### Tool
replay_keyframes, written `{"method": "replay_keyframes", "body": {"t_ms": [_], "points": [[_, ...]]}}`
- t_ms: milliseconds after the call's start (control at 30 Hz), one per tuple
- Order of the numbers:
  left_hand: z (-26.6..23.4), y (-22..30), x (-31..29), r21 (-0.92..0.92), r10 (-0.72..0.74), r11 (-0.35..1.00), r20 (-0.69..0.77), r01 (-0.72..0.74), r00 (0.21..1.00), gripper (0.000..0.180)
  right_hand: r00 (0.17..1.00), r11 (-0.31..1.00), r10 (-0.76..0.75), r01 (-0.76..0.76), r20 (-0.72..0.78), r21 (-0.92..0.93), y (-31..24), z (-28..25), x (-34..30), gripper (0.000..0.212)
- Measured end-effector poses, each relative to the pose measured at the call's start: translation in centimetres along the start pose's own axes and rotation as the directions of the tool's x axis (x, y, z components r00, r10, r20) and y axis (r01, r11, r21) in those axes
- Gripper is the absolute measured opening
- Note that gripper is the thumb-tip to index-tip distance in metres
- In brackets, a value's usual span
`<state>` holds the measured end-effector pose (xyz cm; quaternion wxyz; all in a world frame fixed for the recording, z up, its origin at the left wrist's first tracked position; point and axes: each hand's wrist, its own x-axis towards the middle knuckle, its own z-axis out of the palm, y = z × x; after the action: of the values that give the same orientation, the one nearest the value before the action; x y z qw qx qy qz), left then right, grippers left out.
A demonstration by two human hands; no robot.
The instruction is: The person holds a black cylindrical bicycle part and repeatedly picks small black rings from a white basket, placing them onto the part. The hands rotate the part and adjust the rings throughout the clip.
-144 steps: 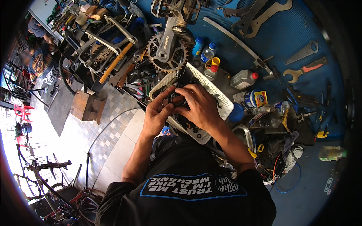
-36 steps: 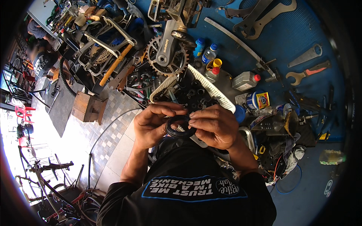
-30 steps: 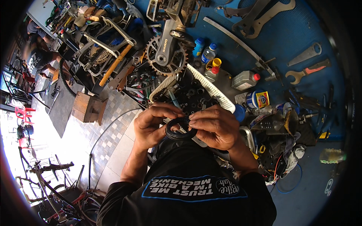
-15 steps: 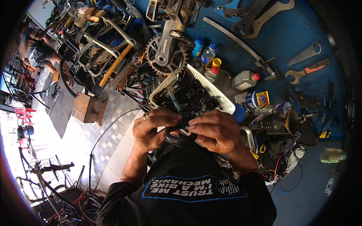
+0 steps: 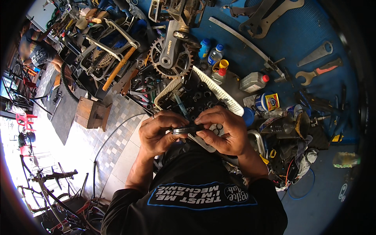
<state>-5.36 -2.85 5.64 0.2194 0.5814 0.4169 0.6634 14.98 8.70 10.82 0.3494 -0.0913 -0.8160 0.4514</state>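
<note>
Between my hands, just in front of my shirt, is a round black ring-shaped part [image 5: 183, 130] with a shiny metallic edge. It is tilted nearly edge-on, and its exact kind does not show. My left hand [image 5: 156, 132] pinches its left side with thumb and fingers. On the other side, my right hand [image 5: 225, 131] grips its right end between thumb and fingertips. Beyond the hands lies a cream plastic basket [image 5: 225, 93] with many small dark rings and metal parts inside. A blue-grey slim tool [image 5: 181, 105] leans in it.
A crankset with chainring [image 5: 170, 55] hangs over the basket's far edge. Bottles [image 5: 216, 55] and a grey jug with red cap [image 5: 253, 82] stand to the right. Wrenches [image 5: 319, 72] lie on the blue surface. A wooden stool [image 5: 92, 113] is at left; a person [image 5: 37, 49] is far left.
The ring-shaped part has turned from showing its open face to nearly edge-on. My right thumb has moved up against it, and the right fingers have spread a little.
</note>
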Motion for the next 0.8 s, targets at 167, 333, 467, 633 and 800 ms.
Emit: {"method": "replay_keyframes", "body": {"t_ms": [167,333,467,633,800], "points": [[0.2,0.1,-0.1,0.008,-0.023,1.000,-0.030,0.023,0.999,0.025,0.999,0.999,0.003,-0.002,-0.032,0.036,0.6,0.6,-0.2,0.039],[0.2,-0.2,-0.2,0.012,-0.029,0.999,-0.051,0.029,0.998,0.028,0.999,0.998,0.045,-0.044,-0.029,0.049,0.9,1.1,-0.4,0.040],[0.1,0.0,-0.2,-0.014,-0.048,0.999,-0.028,0.047,0.998,0.031,0.988,0.972,0.154,-0.157,0.027,0.176,0.9,0.9,-0.5,0.042],[-0.1,-0.8,0.0,-0.034,0.039,0.999,0.002,-0.039,0.999,0.030,0.979,0.938,0.205,-0.202,0.020,0.281,0.9,0.9,-0.3,0.043],[0.8,-0.3,-0.5,-0.274,-0.215,0.943,-0.076,0.187,0.974,0.027,0.972,0.905,0.237,-0.216,-0.013,0.366,1.2,1.0,0.0,0.038]]}}
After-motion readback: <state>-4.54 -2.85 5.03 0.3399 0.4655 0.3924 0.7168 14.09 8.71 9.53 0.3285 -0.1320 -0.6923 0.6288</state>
